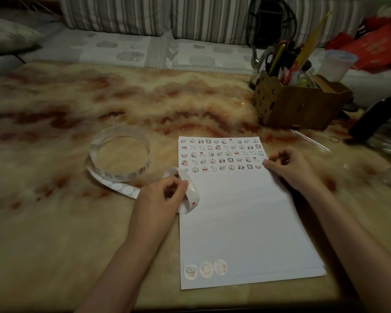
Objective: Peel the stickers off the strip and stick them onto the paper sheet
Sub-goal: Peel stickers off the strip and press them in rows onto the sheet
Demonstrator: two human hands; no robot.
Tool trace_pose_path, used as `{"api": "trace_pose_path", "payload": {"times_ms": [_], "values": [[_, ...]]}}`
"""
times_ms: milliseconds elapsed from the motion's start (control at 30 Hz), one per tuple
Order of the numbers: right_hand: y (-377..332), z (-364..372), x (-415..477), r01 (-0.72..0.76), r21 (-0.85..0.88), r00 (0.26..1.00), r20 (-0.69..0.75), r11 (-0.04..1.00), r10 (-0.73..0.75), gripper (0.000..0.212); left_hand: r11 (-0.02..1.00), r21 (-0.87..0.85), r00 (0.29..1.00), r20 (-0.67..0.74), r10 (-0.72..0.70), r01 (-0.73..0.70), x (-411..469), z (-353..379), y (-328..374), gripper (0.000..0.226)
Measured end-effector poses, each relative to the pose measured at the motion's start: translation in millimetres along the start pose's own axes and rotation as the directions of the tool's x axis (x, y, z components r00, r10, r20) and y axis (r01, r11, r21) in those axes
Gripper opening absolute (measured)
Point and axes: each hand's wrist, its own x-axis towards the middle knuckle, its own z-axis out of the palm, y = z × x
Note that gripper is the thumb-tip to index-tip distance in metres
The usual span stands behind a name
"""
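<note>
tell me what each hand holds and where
Left hand pinches the sticker strip at its loose curled end. Right hand touches the paper sheet at its right edge; a hold cannot be told.

There is one sticker strip (122, 177) and one paper sheet (235, 222). The sheet carries three large round stickers (206, 269) and five rows of small stickers (221, 154). One wooden organiser (298, 105) and one clear pen (309, 141) are also there.

Marbled table (54, 222) bears paper sheet (235, 222), sticker strip (122, 176), wooden box (303, 105).
</note>
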Motion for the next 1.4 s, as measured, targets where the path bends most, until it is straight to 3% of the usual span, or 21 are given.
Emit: {"api": "trace_pose_path", "payload": {"times_ms": [267, 467, 600, 700, 800, 900, 1100, 1400], "values": [[3.1, -3.3, -2.1, -0.014, 0.106, 0.999, 0.034, 0.994, 0.01, 0.016, 1.0, -0.003, 1.0, 0.001, 0.0, 0.0, -0.6, -0.6, 0.9, 0.018], [-0.3, -4.0, -3.5, 0.013, 0.04, 1.0, -0.003, 0.999, -0.013, 0.02, 1.0, -0.003, 1.0, 0.0, 0.004, -0.004, 0.2, -0.4, -0.8, 0.018], [-34.2, 0.1, -26.0, 0.192, 0.087, 0.981, -0.057, 0.978, -0.187, 0.011, 0.995, -0.096, 0.999, -0.035, -0.002, -0.001, 0.5, -1.9, 3.4, 0.022], [-75.2, 14.7, -57.1, 0.283, 0.285, 0.938, 0.117, 0.916, -0.326, 0.018, 0.973, -0.229, 0.996, -0.081, -0.037, 0.017, 2.8, -5.5, 8.4, 0.026], [-97.5, 39.6, -87.5, 0.3, 0.334, 0.869, 0.29, 0.894, -0.4, 0.016, 0.946, -0.321, 0.992, -0.098, -0.084, 0.048, 5.3, -8.1, 9.7, 0.028], [-106.1, 57.9, -103.5, 0.291, 0.383, 0.839, 0.339, 0.877, -0.426, 0.012, 0.923, -0.38, 0.989, -0.103, -0.103, 0.057, 6.7, -8.6, 9.1, 0.031], [-110.4, 65.0, -107.4, 0.182, 0.52, 0.861, 0.325, 0.835, -0.39, 0.023, 0.907, -0.417, 0.988, -0.106, -0.115, 0.061, 7.7, -8.5, 9.4, 0.032], [-109.5, 73.2, -104.7, 0.181, 0.536, 0.872, 0.3, 0.824, -0.387, 0.015, 0.895, -0.442, 0.989, -0.094, -0.111, 0.058, 8.3, -8.3, 7.8, 0.04]]}}
